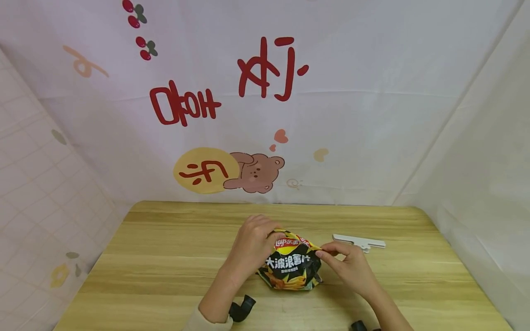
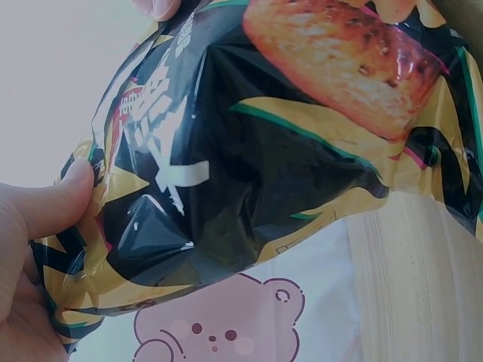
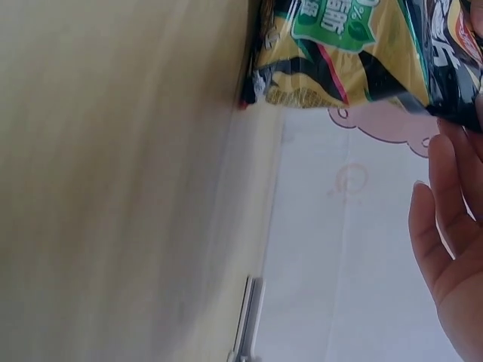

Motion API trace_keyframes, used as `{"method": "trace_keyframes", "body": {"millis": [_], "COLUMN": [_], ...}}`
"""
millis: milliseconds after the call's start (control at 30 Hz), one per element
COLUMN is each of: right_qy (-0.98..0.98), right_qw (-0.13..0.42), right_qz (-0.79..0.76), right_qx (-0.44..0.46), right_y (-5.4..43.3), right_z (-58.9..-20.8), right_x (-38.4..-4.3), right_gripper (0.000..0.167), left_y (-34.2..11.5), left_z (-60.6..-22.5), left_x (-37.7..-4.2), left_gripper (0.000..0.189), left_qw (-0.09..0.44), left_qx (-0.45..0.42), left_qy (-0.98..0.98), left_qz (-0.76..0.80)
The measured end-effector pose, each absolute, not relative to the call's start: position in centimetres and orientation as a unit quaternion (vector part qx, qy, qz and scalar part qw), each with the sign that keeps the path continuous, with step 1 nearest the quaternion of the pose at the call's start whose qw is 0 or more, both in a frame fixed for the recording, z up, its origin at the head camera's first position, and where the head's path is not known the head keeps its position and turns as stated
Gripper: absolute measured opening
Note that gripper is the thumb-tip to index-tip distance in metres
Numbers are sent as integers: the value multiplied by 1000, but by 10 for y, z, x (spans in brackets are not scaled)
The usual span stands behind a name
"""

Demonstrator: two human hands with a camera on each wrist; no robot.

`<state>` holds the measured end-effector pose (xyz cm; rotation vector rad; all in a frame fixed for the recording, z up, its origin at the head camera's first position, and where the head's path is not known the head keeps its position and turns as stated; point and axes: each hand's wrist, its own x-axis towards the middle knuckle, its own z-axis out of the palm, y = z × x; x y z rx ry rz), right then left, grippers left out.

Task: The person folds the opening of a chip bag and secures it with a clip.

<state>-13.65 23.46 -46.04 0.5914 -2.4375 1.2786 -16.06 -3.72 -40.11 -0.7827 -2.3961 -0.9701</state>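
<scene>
A black and yellow bag of potato chips point(image 1: 290, 264) stands on the wooden table, its top edge between both hands. My left hand point(image 1: 254, 239) grips the bag's upper left corner, thumb in front and fingers behind. In the left wrist view the thumb presses into the shiny chip bag point(image 2: 226, 166). At the upper right corner my right hand point(image 1: 348, 264) pinches the edge between thumb and forefinger. The right wrist view shows the other fingers of that hand point(image 3: 456, 219) beside the bag point(image 3: 339, 53), which is partly cut off by the frame.
A white bag-sealing clip point(image 1: 359, 242) lies on the table point(image 1: 165, 257) behind the right hand. A black curved object point(image 1: 242, 309) is near the left forearm, and another dark piece point(image 1: 358, 326) shows at the bottom edge. A printed white cloth point(image 1: 352, 115) hangs behind the table.
</scene>
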Motion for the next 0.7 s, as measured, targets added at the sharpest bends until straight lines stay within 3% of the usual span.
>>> {"method": "trace_keyframes", "body": {"millis": [367, 700], "right_qy": [-882, -908], "right_qw": [180, 233], "right_qz": [379, 239], "right_qx": [214, 253], "right_y": [265, 305], "right_z": [-455, -459], "right_x": [-136, -146], "right_gripper": [22, 48], "left_y": [-38, -36], "left_z": [-402, -403], "left_x": [-160, -159], "left_gripper": [11, 12], "left_qw": [227, 228], "left_qx": [-285, -280], "left_qy": [-861, -862], "left_qz": [-355, -355]}}
